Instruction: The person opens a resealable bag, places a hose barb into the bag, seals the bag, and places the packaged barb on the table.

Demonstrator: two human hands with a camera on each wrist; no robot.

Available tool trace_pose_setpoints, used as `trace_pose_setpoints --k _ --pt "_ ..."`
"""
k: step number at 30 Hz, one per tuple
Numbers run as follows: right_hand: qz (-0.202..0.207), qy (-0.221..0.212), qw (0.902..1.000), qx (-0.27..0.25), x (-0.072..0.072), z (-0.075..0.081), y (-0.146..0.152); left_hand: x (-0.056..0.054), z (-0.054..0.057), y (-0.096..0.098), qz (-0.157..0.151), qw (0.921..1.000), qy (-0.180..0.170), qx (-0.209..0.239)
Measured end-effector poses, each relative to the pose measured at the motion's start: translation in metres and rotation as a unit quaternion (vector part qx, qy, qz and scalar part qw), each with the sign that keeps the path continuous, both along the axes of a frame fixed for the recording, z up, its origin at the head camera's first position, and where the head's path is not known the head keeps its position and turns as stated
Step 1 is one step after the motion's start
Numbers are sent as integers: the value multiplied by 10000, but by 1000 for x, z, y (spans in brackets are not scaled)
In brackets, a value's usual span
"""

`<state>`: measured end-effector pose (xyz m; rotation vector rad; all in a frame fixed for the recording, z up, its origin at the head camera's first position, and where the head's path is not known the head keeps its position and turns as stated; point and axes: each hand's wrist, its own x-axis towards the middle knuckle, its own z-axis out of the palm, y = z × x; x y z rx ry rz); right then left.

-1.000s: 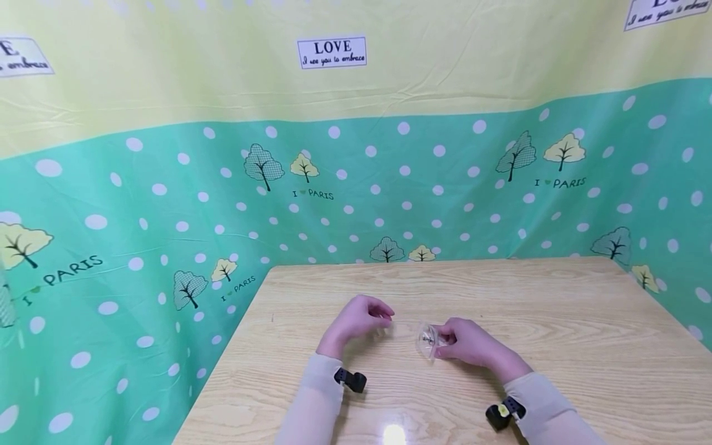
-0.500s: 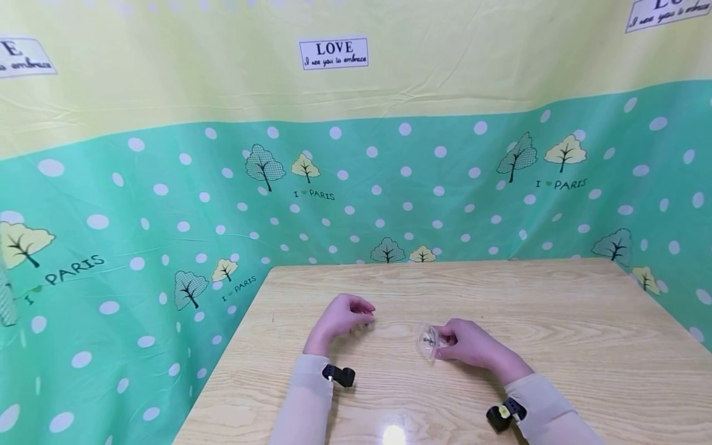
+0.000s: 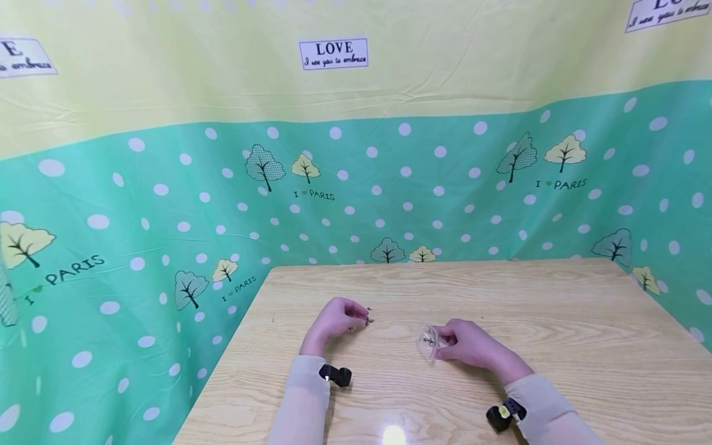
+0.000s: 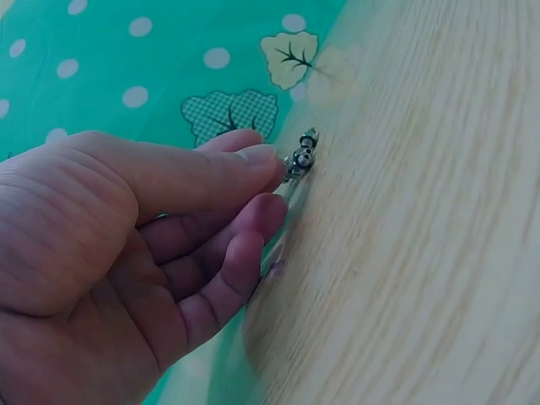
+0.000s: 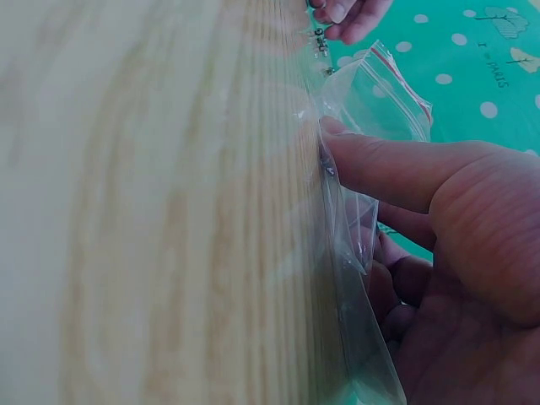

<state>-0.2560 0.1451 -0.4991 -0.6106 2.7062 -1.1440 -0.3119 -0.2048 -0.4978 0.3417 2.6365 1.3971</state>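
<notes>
Now, in the head view, small metal bits [image 4: 302, 159] lie at three o'clock of the left hand [image 3: 336, 320], by its fingertips, on the wooden table [image 3: 556, 321]; whether thumb and finger pinch any cannot be told. The right hand [image 3: 471, 343] clamps a clear plastic bag [image 3: 426, 352], dark bits [image 3: 429, 340] inside, at its own nine o'clock.

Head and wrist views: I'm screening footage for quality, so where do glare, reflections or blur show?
Head view: a bright glare spot on the table at the bottom edge; the bag shows too small to read its contents. Left wrist view: the table faintly mirrors the yellow tree print. Right wrist view: the table is blurred on the left, and the bag catches small highlights.
</notes>
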Motion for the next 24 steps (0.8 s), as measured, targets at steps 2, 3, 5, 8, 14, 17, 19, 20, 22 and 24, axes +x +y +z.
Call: trace_pose_setpoints --k 2,3,5,8,14,17,19,20,22,24 --pt "1 8 10000 -14 0 0 0 0 -1 -1 -23 10000 2 -17" --pt "5 9 10000 -15 0 0 0 0 -1 -1 -34 10000 7 -18" --pt "14 22 10000 -7 0 -1 0 0 -1 -1 -32 10000 -3 -45" --pt "19 34 10000 16 0 -1 0 0 0 -1 -47 10000 -4 -87" --pt "-19 6 10000 39 0 1 -1 2 2 0 -63 9996 -37 -255" --pt "-15 7 10000 24 0 1 -1 2 1 1 -60 9994 -65 -328" --pt "-3 14 10000 19 0 1 -1 2 1 1 -79 9993 -55 -367" --pt "6 22 10000 26 0 1 -1 2 1 1 -100 9992 -47 -384" --pt "15 31 10000 35 0 1 -1 2 1 1 -157 9991 -42 -394" --pt "23 24 10000 33 1 1 -1 2 1 2 -225 9989 -27 -418"
